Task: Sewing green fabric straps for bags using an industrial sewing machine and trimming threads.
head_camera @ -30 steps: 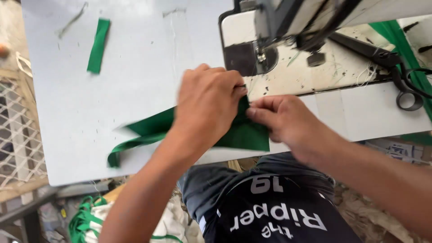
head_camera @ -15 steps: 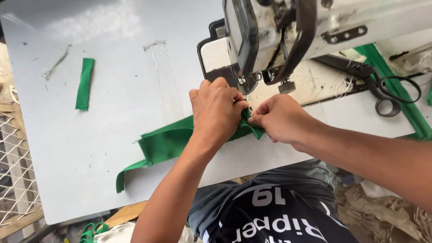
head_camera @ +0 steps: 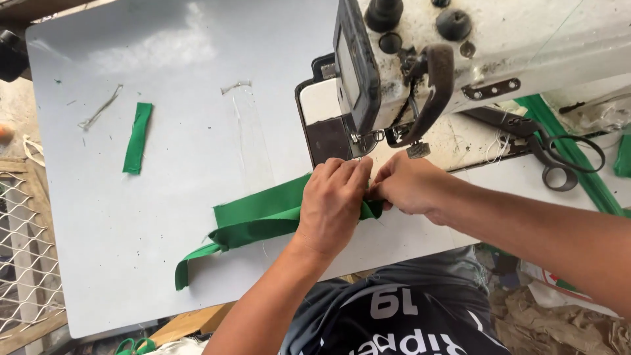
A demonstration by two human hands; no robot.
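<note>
A long green fabric strip (head_camera: 253,218) lies folded on the pale grey table (head_camera: 164,171), its tail trailing toward the front-left edge. My left hand (head_camera: 334,204) presses down on the strip's right end and pinches it. My right hand (head_camera: 411,185) meets it from the right and grips the same end, just in front of the sewing machine's presser foot (head_camera: 368,141). The fabric's end is mostly hidden under both hands. The white, worn sewing machine (head_camera: 473,59) stands right behind them.
A short green fabric piece (head_camera: 137,137) lies apart at the table's left. Black scissors (head_camera: 549,148) rest on the machine bed at the right, beside more green fabric (head_camera: 578,171). Thread scraps (head_camera: 98,108) lie at the back left. A wire mesh (head_camera: 23,250) stands left of the table.
Both hands have carried the green strip's end back toward the presser foot. The view has tilted, showing more of the machine head.
</note>
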